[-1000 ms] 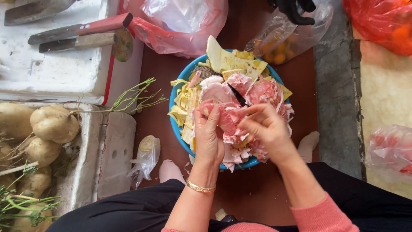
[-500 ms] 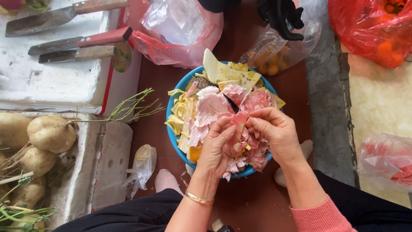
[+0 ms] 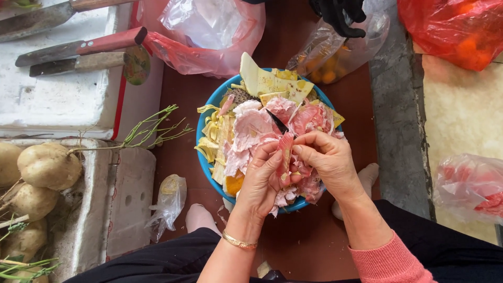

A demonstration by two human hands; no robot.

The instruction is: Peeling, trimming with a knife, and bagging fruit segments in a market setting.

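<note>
A blue bowl (image 3: 205,173) on the brown floor is heaped with pink fruit flesh, yellow peel strips and pale rind. Over its near side, my left hand (image 3: 260,186) holds a pink, red-edged fruit piece (image 3: 285,152), fingers wrapped around its lower end. My right hand (image 3: 326,160) grips a small dark knife (image 3: 276,121), whose blade points away over the bowl, and its fingers also pinch the top of the fruit piece. A gold bracelet circles my left wrist.
Cleavers (image 3: 78,50) lie on a white foam box at upper left. Round tan roots (image 3: 47,165) sit at left. Red and clear plastic bags (image 3: 209,31) lie beyond the bowl. Another person's black-gloved hand (image 3: 340,15) touches a bag of orange fruit (image 3: 327,57). Stone ledge at right.
Both hands have drawn closer together around the pink piece. The view has shifted, so the bowl and hands sit a little lower in the picture.
</note>
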